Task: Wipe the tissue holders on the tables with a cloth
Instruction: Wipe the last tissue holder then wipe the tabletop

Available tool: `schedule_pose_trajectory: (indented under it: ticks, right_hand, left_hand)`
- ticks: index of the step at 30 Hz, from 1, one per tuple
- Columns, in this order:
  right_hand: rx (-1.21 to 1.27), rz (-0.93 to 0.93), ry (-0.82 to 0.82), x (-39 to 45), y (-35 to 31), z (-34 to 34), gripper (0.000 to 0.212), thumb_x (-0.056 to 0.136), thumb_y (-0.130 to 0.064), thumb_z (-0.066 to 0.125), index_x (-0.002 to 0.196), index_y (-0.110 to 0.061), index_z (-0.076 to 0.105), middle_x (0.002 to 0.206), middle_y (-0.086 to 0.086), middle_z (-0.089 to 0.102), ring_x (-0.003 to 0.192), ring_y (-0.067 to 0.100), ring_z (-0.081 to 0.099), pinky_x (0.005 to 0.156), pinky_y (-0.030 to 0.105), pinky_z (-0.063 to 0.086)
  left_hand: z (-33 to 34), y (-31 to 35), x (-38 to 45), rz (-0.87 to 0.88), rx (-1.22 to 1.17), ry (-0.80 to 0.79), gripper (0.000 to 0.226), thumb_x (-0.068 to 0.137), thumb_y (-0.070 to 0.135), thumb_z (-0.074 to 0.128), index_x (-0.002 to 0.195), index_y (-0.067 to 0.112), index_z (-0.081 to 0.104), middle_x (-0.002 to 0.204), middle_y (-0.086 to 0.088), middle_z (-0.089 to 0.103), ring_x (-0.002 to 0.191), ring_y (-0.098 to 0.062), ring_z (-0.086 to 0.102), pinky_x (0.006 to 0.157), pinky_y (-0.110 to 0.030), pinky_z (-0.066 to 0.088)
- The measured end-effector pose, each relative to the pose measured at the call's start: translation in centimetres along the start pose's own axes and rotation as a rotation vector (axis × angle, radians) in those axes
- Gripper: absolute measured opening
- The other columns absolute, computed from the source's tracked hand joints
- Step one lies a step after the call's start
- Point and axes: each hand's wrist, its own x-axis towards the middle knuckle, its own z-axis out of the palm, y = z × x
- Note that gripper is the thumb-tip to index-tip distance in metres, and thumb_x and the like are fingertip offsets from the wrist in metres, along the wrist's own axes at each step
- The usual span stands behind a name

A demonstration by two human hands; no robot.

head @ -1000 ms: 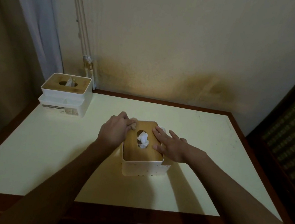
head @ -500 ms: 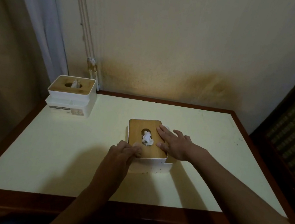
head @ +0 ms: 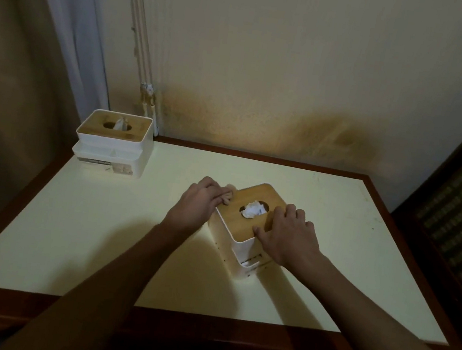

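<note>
Far up-left of left hand (head: 196, 204) sits a 2nd white box w/ wood lid (head: 114, 142); left hand pinches a small pale cloth (head: 228, 195) at the near tissue holder (head: 241, 229), bamboo-topped white plastic, right hand (head: 289, 236) flat on lid, fingers spread, on cream table (head: 95, 244) w/ dark-wood rim, stained wall behind.

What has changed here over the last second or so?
The left hand, pinching a small cloth, wiped from the far left corner of the near tissue holder down to its near edge and back up to the far left side. The holder has been turned, so a corner now faces the person. The right hand stays pressed on its wooden lid. The far tissue holder has not moved on the table.
</note>
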Motion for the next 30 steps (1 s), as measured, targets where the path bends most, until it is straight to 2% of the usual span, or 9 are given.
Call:
schedule_pose_trajectory:
  ticks: [5, 8, 11, 14, 16, 19, 23, 28, 30]
  right_hand:
    - [0.101, -0.118, 0.053, 1.8, 0.0, -0.2, 0.057, 0.092, -0.047, 0.047, 0.138, -0.018, 0.032, 0.135, 0.011, 0.034, 0.123, 0.028, 0.034, 0.099, 0.042, 0.035]
    - [0.232, -0.254, -0.019, 3.2, -0.5, -0.1, 0.061, 0.096, -0.045, 0.044, 0.149, -0.033, 0.016, 0.155, 0.005, 0.015, 0.139, 0.03, 0.017, 0.109, 0.048, 0.025]
    - [0.26, -0.362, -0.042, 4.2, -0.9, 0.8, 0.053, 0.101, -0.034, 0.039, 0.15, -0.037, 0.018, 0.158, 0.001, 0.016, 0.143, 0.024, 0.017, 0.113, 0.04, 0.019]
    - [0.389, -0.292, 0.086, 4.6, -0.6, 1.7, 0.046, 0.096, -0.028, 0.052, 0.141, -0.032, 0.04, 0.142, 0.001, 0.038, 0.126, 0.017, 0.036, 0.101, 0.032, 0.034]
    - [0.502, -0.204, 0.18, 4.6, -0.3, 1.9, 0.033, 0.089, -0.029, 0.063, 0.12, -0.024, 0.053, 0.119, -0.002, 0.043, 0.108, 0.013, 0.042, 0.087, 0.027, 0.041]
    - [0.525, -0.22, 0.193, 4.3, -0.2, 2.0, 0.007, 0.088, -0.023, 0.066, 0.091, -0.018, 0.062, 0.092, -0.007, 0.053, 0.086, 0.011, 0.054, 0.069, 0.015, 0.039]
    - [0.545, -0.243, 0.252, 3.7, 0.0, 2.0, 0.011, 0.093, -0.024, 0.059, 0.087, -0.021, 0.068, 0.08, -0.009, 0.063, 0.076, 0.008, 0.059, 0.065, 0.013, 0.038]
    - [0.427, -0.233, 0.221, 4.5, -0.1, 3.2, 0.019, 0.093, -0.035, 0.055, 0.111, -0.029, 0.057, 0.118, -0.005, 0.047, 0.111, 0.013, 0.042, 0.089, 0.041, 0.047]
    - [0.389, -0.303, 0.186, 4.9, -0.1, 3.0, 0.036, 0.096, -0.042, 0.046, 0.131, -0.038, 0.043, 0.14, -0.004, 0.033, 0.127, 0.015, 0.031, 0.104, 0.045, 0.035]
  left_hand:
    - [-0.7, 0.3, -3.1, -0.143, -0.31, 0.186, 0.034, 0.098, 0.015, 0.047, 0.128, 0.024, 0.059, 0.105, 0.01, 0.06, 0.092, 0.003, 0.056, 0.083, -0.002, 0.039]
    - [-0.3, -0.7, -5.0, -0.249, -0.463, 0.229, 0.031, 0.097, 0.014, 0.048, 0.123, 0.023, 0.064, 0.09, 0.004, 0.069, 0.073, -0.007, 0.065, 0.068, -0.021, 0.056]
    - [0.2, -1.3, -6.2, -0.379, -0.579, 0.187, 0.033, 0.095, 0.011, 0.05, 0.12, 0.024, 0.066, 0.075, 0.001, 0.072, 0.063, -0.013, 0.068, 0.059, -0.021, 0.056]
    - [0.7, -1.2, -6.4, -0.452, -0.643, 0.178, 0.033, 0.092, 0.016, 0.053, 0.119, 0.029, 0.067, 0.086, 0.01, 0.074, 0.075, -0.012, 0.07, 0.069, -0.023, 0.057]
    - [1.0, -0.9, -6.2, -0.456, -0.595, 0.199, 0.03, 0.091, 0.019, 0.057, 0.118, 0.029, 0.067, 0.102, 0.011, 0.07, 0.087, -0.008, 0.066, 0.076, -0.018, 0.054]
    - [1.8, -0.3, -6.4, -0.433, -0.683, 0.254, 0.029, 0.089, 0.028, 0.065, 0.117, 0.022, 0.069, 0.111, 0.006, 0.068, 0.096, -0.002, 0.064, 0.084, -0.015, 0.051]
    - [2.4, 0.4, -6.1, -0.534, -0.858, 0.356, 0.026, 0.081, 0.027, 0.075, 0.105, 0.019, 0.074, 0.111, 0.009, 0.068, 0.099, 0.0, 0.064, 0.091, -0.022, 0.052]
    - [2.4, 1.3, -5.7, -0.544, -0.881, 0.381, 0.033, 0.084, 0.017, 0.071, 0.116, 0.022, 0.068, 0.11, 0.012, 0.067, 0.097, 0.005, 0.063, 0.082, -0.009, 0.05]
    - [2.4, 1.5, -5.6, -0.535, -0.854, 0.392, 0.037, 0.087, 0.015, 0.068, 0.122, 0.024, 0.065, 0.11, 0.013, 0.066, 0.097, 0.01, 0.06, 0.082, -0.006, 0.047]
